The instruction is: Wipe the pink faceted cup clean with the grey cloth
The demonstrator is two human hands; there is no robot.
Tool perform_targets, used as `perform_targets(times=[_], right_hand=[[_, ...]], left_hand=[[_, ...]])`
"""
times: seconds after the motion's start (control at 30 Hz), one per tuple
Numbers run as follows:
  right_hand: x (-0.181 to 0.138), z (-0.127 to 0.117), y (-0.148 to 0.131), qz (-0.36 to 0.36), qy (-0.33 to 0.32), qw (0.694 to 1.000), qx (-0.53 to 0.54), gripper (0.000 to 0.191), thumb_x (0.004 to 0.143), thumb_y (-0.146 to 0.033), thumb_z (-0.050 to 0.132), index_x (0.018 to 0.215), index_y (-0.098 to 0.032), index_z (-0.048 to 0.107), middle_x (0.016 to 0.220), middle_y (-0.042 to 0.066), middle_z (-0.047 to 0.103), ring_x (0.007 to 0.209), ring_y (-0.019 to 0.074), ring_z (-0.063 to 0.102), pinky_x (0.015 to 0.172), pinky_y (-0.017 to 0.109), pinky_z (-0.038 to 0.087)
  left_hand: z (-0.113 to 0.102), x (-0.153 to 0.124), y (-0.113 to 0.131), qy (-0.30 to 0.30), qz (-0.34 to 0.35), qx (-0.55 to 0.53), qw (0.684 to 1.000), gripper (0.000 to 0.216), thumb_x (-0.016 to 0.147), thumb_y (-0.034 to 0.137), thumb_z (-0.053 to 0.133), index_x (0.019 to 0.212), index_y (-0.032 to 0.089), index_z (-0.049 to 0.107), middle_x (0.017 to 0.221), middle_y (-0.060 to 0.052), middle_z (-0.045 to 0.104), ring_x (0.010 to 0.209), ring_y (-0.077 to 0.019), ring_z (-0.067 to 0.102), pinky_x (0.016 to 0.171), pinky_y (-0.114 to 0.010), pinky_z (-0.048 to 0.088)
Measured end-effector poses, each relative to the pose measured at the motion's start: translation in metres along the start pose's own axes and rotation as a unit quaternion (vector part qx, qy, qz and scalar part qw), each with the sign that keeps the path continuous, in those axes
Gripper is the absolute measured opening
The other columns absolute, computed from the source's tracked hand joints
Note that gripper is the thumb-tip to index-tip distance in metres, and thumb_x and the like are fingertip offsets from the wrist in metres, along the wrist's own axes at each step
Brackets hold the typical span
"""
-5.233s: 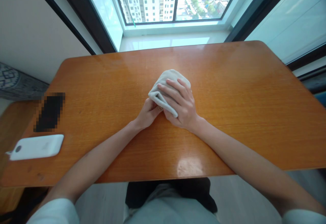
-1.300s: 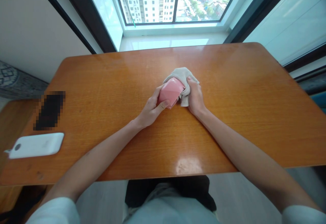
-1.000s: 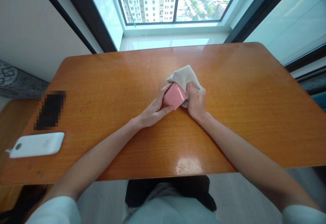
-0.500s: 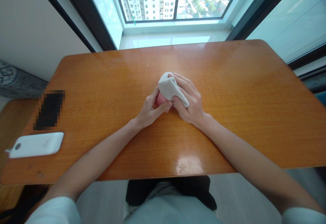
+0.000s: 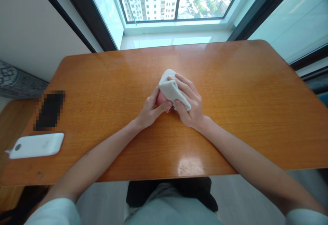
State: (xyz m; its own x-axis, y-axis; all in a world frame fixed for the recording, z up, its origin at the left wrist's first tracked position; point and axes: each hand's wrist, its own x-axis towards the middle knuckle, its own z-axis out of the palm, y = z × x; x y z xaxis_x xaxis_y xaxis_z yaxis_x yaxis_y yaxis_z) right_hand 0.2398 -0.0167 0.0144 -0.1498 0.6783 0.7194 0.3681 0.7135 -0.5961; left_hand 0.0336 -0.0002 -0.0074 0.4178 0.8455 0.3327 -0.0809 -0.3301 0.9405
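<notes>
My left hand [image 5: 150, 109] is closed around a small pink object [image 5: 161, 98], thumb on the near side and fingers behind it. What kind of thing it is I cannot make out, since the hands and the cloth cover most of it. A folded white cloth [image 5: 169, 84] lies over its top and right side. My right hand [image 5: 191, 100] grips this cloth, pressing it on the pink object with fingers across the top and thumb in front. Both hands are together above the middle of the wooden table [image 5: 115, 81].
A white device [image 5: 38, 145] with a short cord lies at the table's left edge. Behind it is a dark, pixelated rectangular item [image 5: 50, 110]. Beyond the table's far edge stand a pale sill [image 5: 176, 40] and a window. A patterned grey fabric [image 5: 20, 80] is at the left.
My right hand has shifted the cloth slightly over the pink object, its upper edge now a little higher. The left hand stays almost in place.
</notes>
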Motion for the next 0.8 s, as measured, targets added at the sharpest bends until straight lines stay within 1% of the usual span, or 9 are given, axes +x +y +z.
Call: perform_targets(times=[0.07, 0.13, 0.23, 0.33, 0.43, 0.6, 0.67, 0.73, 0.8], right_hand=[[0.000, 0.000, 0.002, -0.020, -0.002, 1.000, -0.014, 0.048, 0.114, -0.062, 0.053, 0.139, -0.030, 0.079, 0.145, 0.011, 0.080, 0.152, 0.0396, 0.066, 0.127, 0.067, 0.054], [-0.002, 0.004, 0.007, 0.082, 0.048, 0.995, 0.013, 0.050, 0.116, -0.064, 0.049, 0.124, -0.025, 0.081, 0.117, 0.010, 0.085, 0.118, 0.0333, 0.081, 0.104, 0.055, 0.068], [-0.006, 0.008, 0.010, 0.228, 0.107, 0.967, 0.047, 0.060, 0.117, -0.067, 0.045, 0.091, -0.024, 0.077, 0.076, 0.002, 0.073, 0.074, 0.0224, 0.075, 0.072, 0.038, 0.066], [-0.006, 0.007, 0.004, 0.130, 0.082, 0.988, 0.017, 0.053, 0.114, -0.068, 0.050, 0.106, -0.025, 0.081, 0.100, 0.008, 0.083, 0.106, 0.0303, 0.083, 0.096, 0.049, 0.070], [-0.003, 0.005, -0.001, 0.007, 0.033, 0.999, -0.012, 0.055, 0.110, -0.072, 0.054, 0.128, -0.027, 0.081, 0.134, 0.013, 0.083, 0.146, 0.0395, 0.071, 0.124, 0.065, 0.058], [-0.008, 0.008, 0.006, 0.229, 0.114, 0.966, 0.037, 0.061, 0.116, -0.069, 0.045, 0.088, -0.024, 0.074, 0.077, 0.003, 0.072, 0.077, 0.0231, 0.076, 0.074, 0.039, 0.066], [-0.009, 0.009, 0.005, 0.220, 0.115, 0.968, 0.030, 0.057, 0.116, -0.067, 0.047, 0.091, -0.024, 0.075, 0.079, 0.003, 0.073, 0.076, 0.0224, 0.075, 0.074, 0.039, 0.066], [-0.008, 0.007, 0.002, 0.101, 0.082, 0.991, -0.001, 0.049, 0.115, -0.064, 0.051, 0.110, -0.025, 0.080, 0.107, 0.009, 0.083, 0.109, 0.0306, 0.082, 0.100, 0.051, 0.068], [-0.007, 0.006, 0.000, -0.008, 0.040, 0.999, -0.025, 0.049, 0.113, -0.064, 0.051, 0.129, -0.027, 0.079, 0.136, 0.013, 0.082, 0.144, 0.0385, 0.072, 0.124, 0.064, 0.057]], left_hand=[[0.001, 0.000, -0.001, 0.000, -0.002, 0.002, 1.000, 0.065, 0.106, 0.062, 0.079, 0.152, 0.019, 0.061, 0.110, -0.006, 0.080, 0.091, -0.0211, 0.074, 0.087, -0.033, 0.062], [0.001, 0.001, 0.001, 0.006, 0.001, 0.010, 1.000, 0.069, 0.105, 0.060, 0.081, 0.157, 0.020, 0.059, 0.130, -0.010, 0.079, 0.110, -0.0250, 0.076, 0.100, -0.035, 0.062], [0.002, 0.002, 0.004, 0.010, 0.017, 0.015, 1.000, 0.072, 0.105, 0.056, 0.082, 0.164, 0.024, 0.056, 0.160, -0.012, 0.068, 0.137, -0.0293, 0.070, 0.118, -0.038, 0.056], [0.001, 0.001, 0.002, 0.007, 0.018, 0.015, 1.000, 0.071, 0.105, 0.058, 0.081, 0.162, 0.023, 0.058, 0.142, -0.010, 0.077, 0.120, -0.0262, 0.075, 0.106, -0.036, 0.061], [0.001, 0.000, -0.001, 0.001, 0.011, 0.011, 1.000, 0.063, 0.106, 0.060, 0.079, 0.152, 0.020, 0.063, 0.114, -0.006, 0.081, 0.094, -0.0213, 0.075, 0.087, -0.032, 0.062], [0.002, 0.002, 0.003, 0.012, 0.031, 0.023, 0.999, 0.069, 0.106, 0.053, 0.081, 0.163, 0.024, 0.057, 0.157, -0.012, 0.070, 0.133, -0.0272, 0.072, 0.114, -0.037, 0.058], [0.002, 0.002, 0.004, 0.010, 0.033, 0.030, 0.999, 0.070, 0.107, 0.054, 0.080, 0.165, 0.025, 0.055, 0.157, -0.012, 0.070, 0.133, -0.0280, 0.072, 0.115, -0.038, 0.058], [0.002, 0.001, 0.003, 0.007, 0.027, 0.030, 0.999, 0.067, 0.107, 0.056, 0.079, 0.161, 0.022, 0.057, 0.136, -0.010, 0.079, 0.113, -0.0250, 0.077, 0.102, -0.036, 0.062], [0.001, 0.000, 0.002, 0.002, 0.019, 0.027, 0.999, 0.061, 0.108, 0.059, 0.078, 0.152, 0.020, 0.062, 0.113, -0.006, 0.081, 0.095, -0.0219, 0.076, 0.090, -0.034, 0.063]])
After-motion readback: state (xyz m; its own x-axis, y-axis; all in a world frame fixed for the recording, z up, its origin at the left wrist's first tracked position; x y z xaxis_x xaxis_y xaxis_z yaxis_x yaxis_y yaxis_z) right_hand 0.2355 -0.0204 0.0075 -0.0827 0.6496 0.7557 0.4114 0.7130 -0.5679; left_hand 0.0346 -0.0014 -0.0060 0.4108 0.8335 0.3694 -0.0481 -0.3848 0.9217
